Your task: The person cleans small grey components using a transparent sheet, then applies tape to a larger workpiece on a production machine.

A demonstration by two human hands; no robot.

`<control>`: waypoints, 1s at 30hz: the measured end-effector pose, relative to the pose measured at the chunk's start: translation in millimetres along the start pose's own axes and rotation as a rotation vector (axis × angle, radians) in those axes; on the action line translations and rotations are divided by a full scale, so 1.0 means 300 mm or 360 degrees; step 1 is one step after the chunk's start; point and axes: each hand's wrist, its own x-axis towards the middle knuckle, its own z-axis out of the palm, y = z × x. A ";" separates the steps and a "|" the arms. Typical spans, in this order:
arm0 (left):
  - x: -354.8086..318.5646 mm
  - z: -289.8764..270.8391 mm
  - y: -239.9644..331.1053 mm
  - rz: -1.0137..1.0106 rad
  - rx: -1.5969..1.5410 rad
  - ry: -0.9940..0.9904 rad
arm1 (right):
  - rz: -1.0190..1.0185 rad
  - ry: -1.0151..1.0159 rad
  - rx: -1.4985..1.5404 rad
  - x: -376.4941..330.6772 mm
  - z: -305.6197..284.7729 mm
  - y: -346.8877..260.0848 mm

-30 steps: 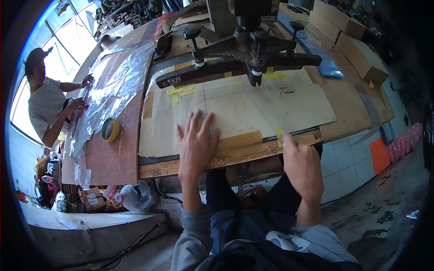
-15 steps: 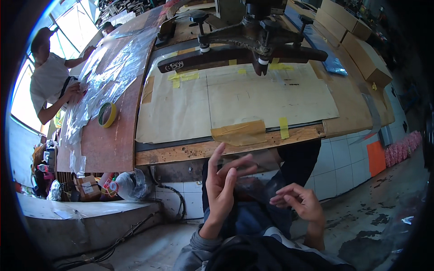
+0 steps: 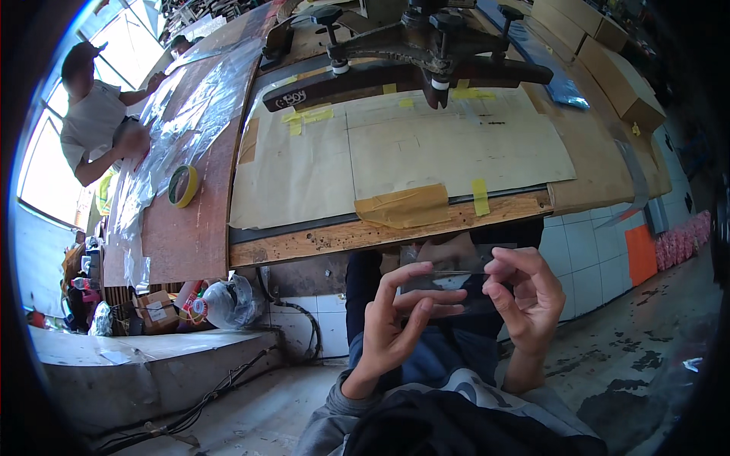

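Observation:
A small piece of clear plastic film (image 3: pixel 437 283) is stretched between my two hands above my lap, just off the table's front edge. My left hand (image 3: pixel 395 323) has its fingers curved around the film's left side, the thumb below them. At the right side, my right hand (image 3: pixel 530 299) pinches the film's edge between thumb and fingers. The film is see-through, and whether it is a bag or a single sheet cannot be told. Beyond my hands, a pale paper sheet (image 3: pixel 411 156) lies taped on the table, with a brown tape strip (image 3: pixel 403 207) at its front edge.
A dark metal clamp frame (image 3: pixel 426 68) hangs over the paper. On the brown board at left lie a yellow tape roll (image 3: pixel 183 186) and crumpled clear plastic sheeting (image 3: pixel 163 137); a person (image 3: pixel 95 114) works beside it. Cardboard boxes (image 3: pixel 620 83) stand at the far right.
My right hand has risen toward my left and now grips the film's edge. The left hand has shifted slightly right and its fingers have bent more. The film is drawn out between them.

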 end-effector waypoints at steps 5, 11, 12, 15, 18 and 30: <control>-0.005 -0.002 -0.015 0.0083 0.0061 -0.0001 | -0.0068 0.0054 -0.0186 0.001 0.005 -0.013; 0.006 0.001 -0.045 0.0261 0.0180 0.0072 | -0.0199 0.0051 -0.0407 -0.005 0.007 -0.005; 0.008 0.001 -0.047 0.0311 0.0212 0.0094 | -0.0196 0.0051 -0.0407 -0.007 0.008 -0.003; -0.001 -0.016 -0.058 0.0329 0.0419 0.0098 | -0.0169 0.0088 -0.0417 -0.015 0.010 0.002; 0.003 -0.014 -0.057 0.0384 0.0397 0.0121 | -0.0208 0.0033 -0.0550 -0.021 0.000 0.012; 0.047 0.001 0.023 0.0138 0.0210 0.0105 | 0.0311 -0.0034 0.0145 0.062 0.000 -0.016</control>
